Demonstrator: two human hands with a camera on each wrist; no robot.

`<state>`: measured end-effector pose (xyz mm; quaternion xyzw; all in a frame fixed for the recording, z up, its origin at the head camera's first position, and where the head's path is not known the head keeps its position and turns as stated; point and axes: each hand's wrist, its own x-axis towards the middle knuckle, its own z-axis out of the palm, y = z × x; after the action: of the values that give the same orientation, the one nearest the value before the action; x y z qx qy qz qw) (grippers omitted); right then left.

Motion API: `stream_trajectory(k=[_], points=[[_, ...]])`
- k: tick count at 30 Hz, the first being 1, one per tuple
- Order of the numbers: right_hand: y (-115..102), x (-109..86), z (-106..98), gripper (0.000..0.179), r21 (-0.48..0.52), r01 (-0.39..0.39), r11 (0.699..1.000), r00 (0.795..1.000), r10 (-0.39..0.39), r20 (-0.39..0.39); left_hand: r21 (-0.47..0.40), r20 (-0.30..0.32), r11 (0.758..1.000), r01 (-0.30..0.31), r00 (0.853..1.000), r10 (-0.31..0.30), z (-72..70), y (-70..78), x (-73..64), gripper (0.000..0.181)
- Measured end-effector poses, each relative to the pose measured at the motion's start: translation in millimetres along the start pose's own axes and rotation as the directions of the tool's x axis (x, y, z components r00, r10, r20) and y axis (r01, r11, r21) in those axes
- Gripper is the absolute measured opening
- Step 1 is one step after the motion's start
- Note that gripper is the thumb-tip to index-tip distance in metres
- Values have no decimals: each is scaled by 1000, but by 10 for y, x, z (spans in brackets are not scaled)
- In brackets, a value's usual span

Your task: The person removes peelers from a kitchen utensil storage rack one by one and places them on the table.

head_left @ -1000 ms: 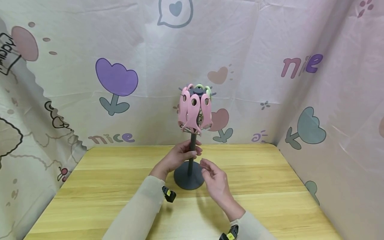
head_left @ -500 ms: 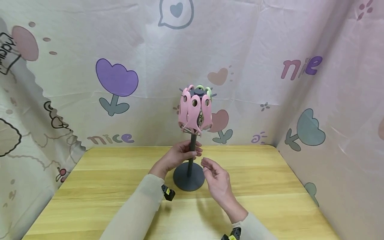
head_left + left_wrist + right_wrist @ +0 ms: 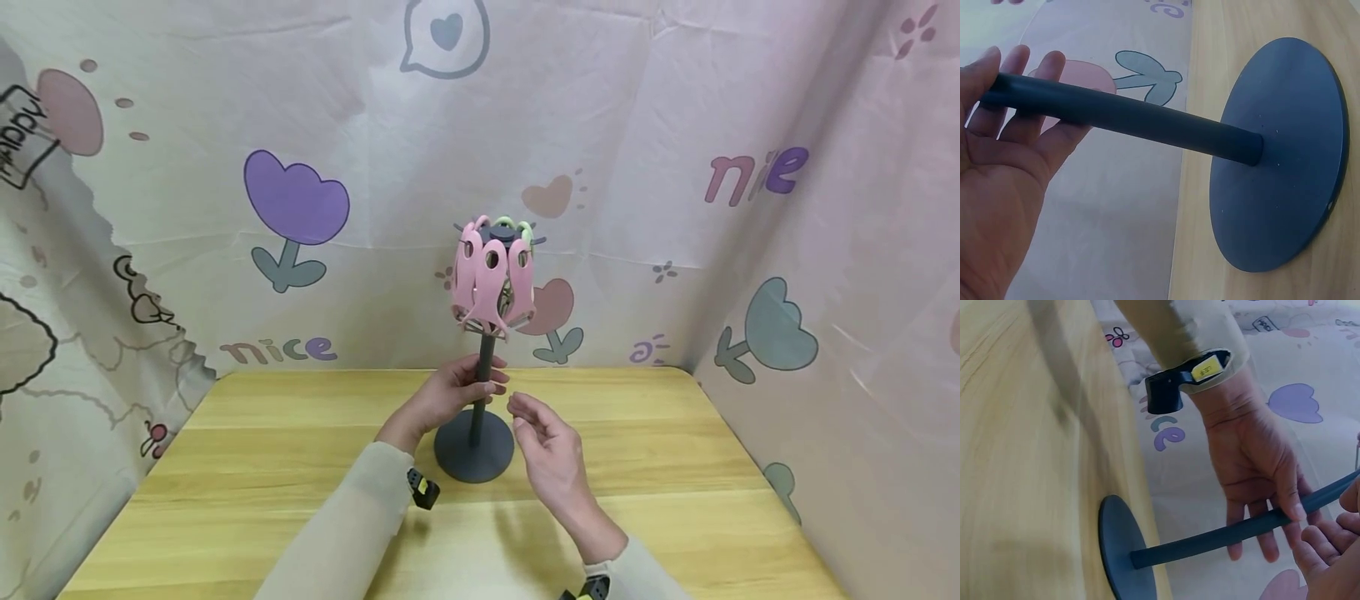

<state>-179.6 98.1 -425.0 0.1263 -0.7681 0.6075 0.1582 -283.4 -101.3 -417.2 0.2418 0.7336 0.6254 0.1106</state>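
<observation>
A dark stand with a round base (image 3: 475, 460) stands on the table, its pole (image 3: 477, 421) leaning slightly right. Pink pieces (image 3: 491, 283) with oval holes and flared lower ends hang round its top, and pale green ones (image 3: 526, 232) show behind. My left hand (image 3: 447, 395) holds the pole's upper part, thumb in front and fingers behind. In the left wrist view that hand (image 3: 997, 187) lies along the pole (image 3: 1147, 122), well above the base (image 3: 1285, 206). My right hand (image 3: 552, 450) hovers beside the pole, fingers loosely bent, holding nothing; in the right wrist view its fingertips (image 3: 1316, 540) come near the pole.
The wooden table (image 3: 262, 467) ends at a printed cloth backdrop (image 3: 390, 183), which also hangs along both sides. A small black camera (image 3: 423, 490) sits on the left wrist, another (image 3: 592, 589) on the right.
The right hand has shifted slightly right, away from the pole. The left hand keeps its hold, and the stand stays in place apart from a small shift of the whole view.
</observation>
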Motion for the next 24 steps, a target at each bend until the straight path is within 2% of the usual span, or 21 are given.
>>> stream_trajectory(k=[7,15,19,24], points=[[-143,51,-44,33,-8,56,998,998,-56,-28,7,-3,1000,21,1000,-21,20,0,-13,38],[-449,197,-76,34,-41,151,988,986,-153,-63,-13,-12,1000,5,1000,-5,9,-18,-35,39],[-602,275,-98,33,-64,200,978,975,-205,-81,-15,-18,1000,6,1000,-6,14,-16,-35,39],[-777,392,-143,29,-85,283,955,949,-292,-117,-5,-17,1000,9,1000,-9,25,-1,-34,38]])
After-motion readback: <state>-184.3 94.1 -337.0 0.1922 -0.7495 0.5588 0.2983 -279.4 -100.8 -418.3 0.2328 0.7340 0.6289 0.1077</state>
